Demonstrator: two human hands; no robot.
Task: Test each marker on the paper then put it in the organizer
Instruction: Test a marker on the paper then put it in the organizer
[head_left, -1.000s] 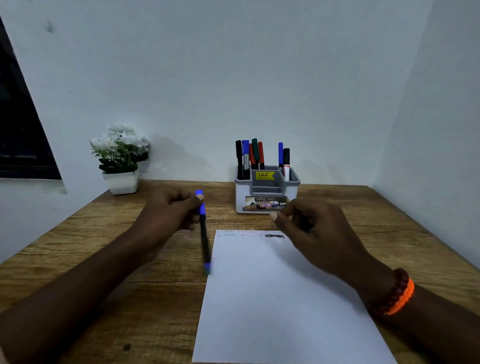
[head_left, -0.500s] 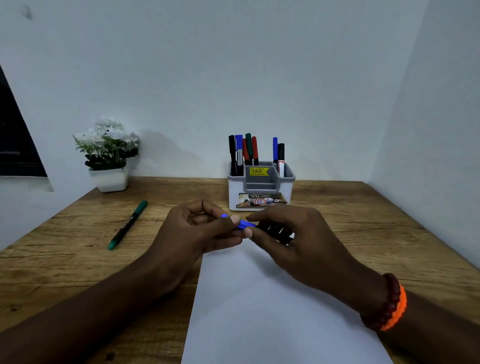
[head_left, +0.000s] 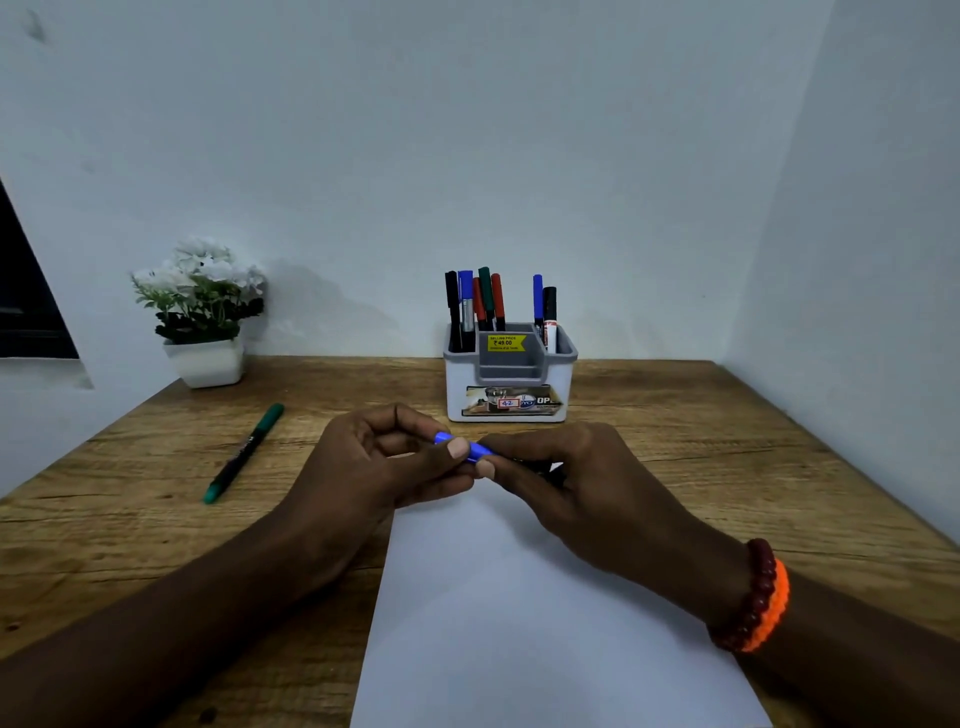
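The slim blue-capped marker (head_left: 465, 449) is held level between both hands over the far end of the white sheet of paper (head_left: 519, 623). The left hand (head_left: 384, 467) pinches its blue cap end; the right hand (head_left: 566, 478) grips the dark barrel, so the two hands meet around it. Whether the cap is going on or coming off cannot be told. Beyond them, the grey-and-white plastic organizer (head_left: 511, 379) already holds seven or so markers upright. One green-capped marker (head_left: 244, 453) lies loose on the wooden surface (head_left: 727, 467) to the left, apparently yet to be tested and stowed.
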